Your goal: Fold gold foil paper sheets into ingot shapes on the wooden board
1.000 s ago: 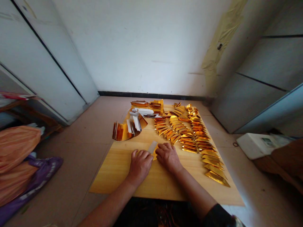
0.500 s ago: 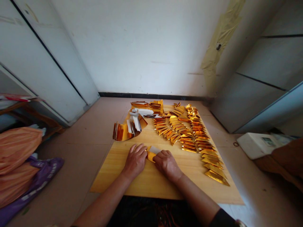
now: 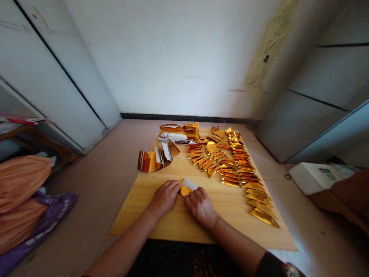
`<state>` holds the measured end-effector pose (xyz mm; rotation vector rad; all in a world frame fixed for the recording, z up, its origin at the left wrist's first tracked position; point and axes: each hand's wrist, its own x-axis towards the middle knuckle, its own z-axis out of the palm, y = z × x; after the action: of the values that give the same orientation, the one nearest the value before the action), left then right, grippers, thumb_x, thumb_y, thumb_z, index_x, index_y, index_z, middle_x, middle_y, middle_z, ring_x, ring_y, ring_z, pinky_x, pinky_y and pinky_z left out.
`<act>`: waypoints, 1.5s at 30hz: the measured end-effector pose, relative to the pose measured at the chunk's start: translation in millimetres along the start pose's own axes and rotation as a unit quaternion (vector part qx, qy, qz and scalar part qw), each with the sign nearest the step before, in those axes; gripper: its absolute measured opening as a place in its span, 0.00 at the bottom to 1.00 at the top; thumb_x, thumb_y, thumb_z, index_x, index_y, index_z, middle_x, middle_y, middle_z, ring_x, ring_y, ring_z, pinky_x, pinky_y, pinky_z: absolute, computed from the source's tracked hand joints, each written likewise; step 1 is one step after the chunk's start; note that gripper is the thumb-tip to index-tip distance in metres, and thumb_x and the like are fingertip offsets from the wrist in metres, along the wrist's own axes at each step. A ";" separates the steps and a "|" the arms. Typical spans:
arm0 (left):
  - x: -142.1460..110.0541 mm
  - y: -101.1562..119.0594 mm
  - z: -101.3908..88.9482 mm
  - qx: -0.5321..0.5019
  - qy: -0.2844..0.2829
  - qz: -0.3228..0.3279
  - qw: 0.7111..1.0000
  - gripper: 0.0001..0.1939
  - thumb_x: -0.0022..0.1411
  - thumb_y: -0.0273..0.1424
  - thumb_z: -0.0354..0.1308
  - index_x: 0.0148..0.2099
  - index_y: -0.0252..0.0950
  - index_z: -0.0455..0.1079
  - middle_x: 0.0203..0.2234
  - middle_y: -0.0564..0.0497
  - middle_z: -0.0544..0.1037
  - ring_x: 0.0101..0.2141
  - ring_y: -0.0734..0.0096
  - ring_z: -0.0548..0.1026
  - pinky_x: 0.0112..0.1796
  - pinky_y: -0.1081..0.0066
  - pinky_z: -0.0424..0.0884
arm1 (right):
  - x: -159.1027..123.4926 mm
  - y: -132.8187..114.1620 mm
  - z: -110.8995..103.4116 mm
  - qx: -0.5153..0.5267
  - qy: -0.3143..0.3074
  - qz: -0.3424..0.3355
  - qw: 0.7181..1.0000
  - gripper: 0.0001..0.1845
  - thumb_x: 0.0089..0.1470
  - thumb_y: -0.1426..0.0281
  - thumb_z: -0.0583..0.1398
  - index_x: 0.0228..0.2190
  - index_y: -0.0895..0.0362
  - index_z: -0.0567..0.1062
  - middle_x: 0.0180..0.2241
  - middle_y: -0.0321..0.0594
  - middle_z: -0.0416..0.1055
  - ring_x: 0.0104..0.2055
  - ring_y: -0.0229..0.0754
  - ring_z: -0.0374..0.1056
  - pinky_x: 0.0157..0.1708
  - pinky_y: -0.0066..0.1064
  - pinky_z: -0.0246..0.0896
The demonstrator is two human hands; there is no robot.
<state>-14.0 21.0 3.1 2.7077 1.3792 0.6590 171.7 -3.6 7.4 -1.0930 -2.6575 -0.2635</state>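
Observation:
Between my two hands, low over the wooden board [image 3: 144, 219], is a partly folded sheet of gold foil paper [image 3: 186, 190], its pale underside showing at the top right. My left hand [image 3: 165, 197] grips its left end with fingers curled. At the lower right edge, my right hand [image 3: 201, 206] pinches the paper, knuckles up; its fingertips are mostly hidden. Rows of folded gold paper pieces [image 3: 253, 184] overlap one another on the board's right side. A bent stack of gold and white paper sheets [image 3: 150, 161] rests at the left.
More paper sheets [image 3: 190, 129] lie at the board's far edge, beside a small pale dish [image 3: 163, 137]. A white wall [image 3: 178, 69] rises beyond. Orange and purple bags [image 3: 37, 207] sit on the floor at left; a white box [image 3: 313, 177] stands at right.
My right hand has shifted slightly left and down along the paper's lower edge. The fingers of my left hand have drawn in closer, and more of the pale underside shows.

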 end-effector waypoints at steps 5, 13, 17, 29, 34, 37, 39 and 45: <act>-9.8 0.7 8.2 0.029 0.036 0.022 0.999 0.16 0.55 0.18 0.48 0.43 0.33 0.70 0.46 0.44 0.75 0.48 0.63 0.70 0.52 0.60 0.66 | -3.3 2.1 4.4 0.004 0.038 0.013 0.999 0.08 0.60 0.74 0.53 0.29 0.56 0.68 0.26 0.38 0.67 0.31 0.41 0.58 0.39 0.37 0.49; -10.0 1.4 6.8 0.044 0.047 0.016 0.998 0.09 0.61 0.27 0.51 0.42 0.34 0.70 0.46 0.44 0.76 0.48 0.61 0.72 0.49 0.60 0.68 | 3.3 6.2 3.2 -0.012 0.023 -0.010 1.000 0.08 0.58 0.75 0.55 0.26 0.57 0.69 0.25 0.38 0.67 0.29 0.42 0.58 0.32 0.36 0.47; -5.7 6.9 3.4 0.059 0.032 0.002 0.998 0.06 0.60 0.28 0.53 0.40 0.35 0.70 0.45 0.45 0.76 0.47 0.61 0.73 0.46 0.60 0.69 | 6.8 8.6 2.8 -0.023 0.041 -0.020 0.999 0.10 0.58 0.76 0.54 0.26 0.57 0.69 0.24 0.38 0.66 0.28 0.42 0.58 0.38 0.39 0.49; -9.4 8.2 15.9 0.123 0.082 0.022 0.989 0.10 0.64 0.27 0.49 0.38 0.36 0.72 0.44 0.45 0.77 0.45 0.62 0.73 0.45 0.62 0.70 | -2.9 17.7 11.4 0.037 0.048 0.037 0.997 0.05 0.57 0.68 0.56 0.31 0.56 0.70 0.29 0.39 0.68 0.34 0.42 0.59 0.41 0.38 0.48; -10.2 7.2 15.5 0.118 0.082 0.019 0.989 0.11 0.64 0.28 0.49 0.38 0.37 0.73 0.44 0.45 0.76 0.46 0.62 0.73 0.45 0.62 0.71 | -6.5 32.9 12.1 0.111 0.038 0.050 0.992 0.03 0.56 0.73 0.57 0.31 0.55 0.72 0.33 0.39 0.70 0.37 0.40 0.60 0.38 0.33 0.48; -10.9 7.6 14.1 0.109 0.073 0.018 0.991 0.11 0.64 0.27 0.49 0.39 0.37 0.73 0.45 0.45 0.76 0.47 0.62 0.73 0.47 0.62 0.70 | -6.5 38.3 10.5 0.166 0.043 0.078 0.982 0.03 0.56 0.72 0.58 0.32 0.55 0.73 0.36 0.39 0.71 0.39 0.40 0.60 0.39 0.33 0.48; -11.7 8.2 13.3 0.105 0.061 0.018 0.992 0.11 0.63 0.27 0.49 0.40 0.37 0.73 0.46 0.44 0.75 0.48 0.62 0.72 0.48 0.61 0.69 | -5.7 39.1 9.0 0.186 0.044 0.096 0.977 0.03 0.56 0.71 0.58 0.31 0.55 0.74 0.36 0.39 0.71 0.39 0.40 0.60 0.40 0.33 0.48; -15.7 8.4 12.9 0.121 0.040 0.020 0.992 0.13 0.64 0.27 0.47 0.44 0.39 0.72 0.48 0.41 0.74 0.50 0.58 0.70 0.48 0.58 0.66 | -4.2 38.8 11.7 0.142 0.036 0.085 0.986 0.05 0.59 0.71 0.56 0.33 0.56 0.72 0.36 0.39 0.71 0.39 0.40 0.60 0.40 0.34 0.47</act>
<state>-10.7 5.8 -12.4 2.9302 1.5195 0.6504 200.2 23.9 -2.3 -1.1802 -2.4245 0.1033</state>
